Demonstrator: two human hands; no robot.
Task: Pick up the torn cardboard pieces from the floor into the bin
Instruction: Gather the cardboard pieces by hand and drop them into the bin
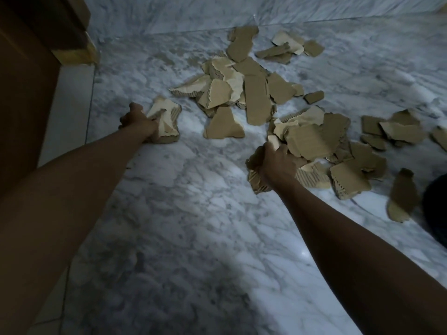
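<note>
Head view: left hand [140, 123] grips a cardboard wad [167, 122]; right hand [275, 163], fingers curled, clutches several scraps [256, 180], gathering handfuls for fewer trips. Remaining pieces [256, 97] litter the floor [193, 213]; the dark shape [435, 209] at right is possibly the bin.

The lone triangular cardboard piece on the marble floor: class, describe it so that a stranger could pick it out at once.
Start at the big heap of torn cardboard in the middle of the marble floor. Just below its near edge, between the left hand and right hand, lies the triangular piece. Unlike its overlapping neighbours, it lies flat and alone, smooth face up, point towards the heap.
</note>
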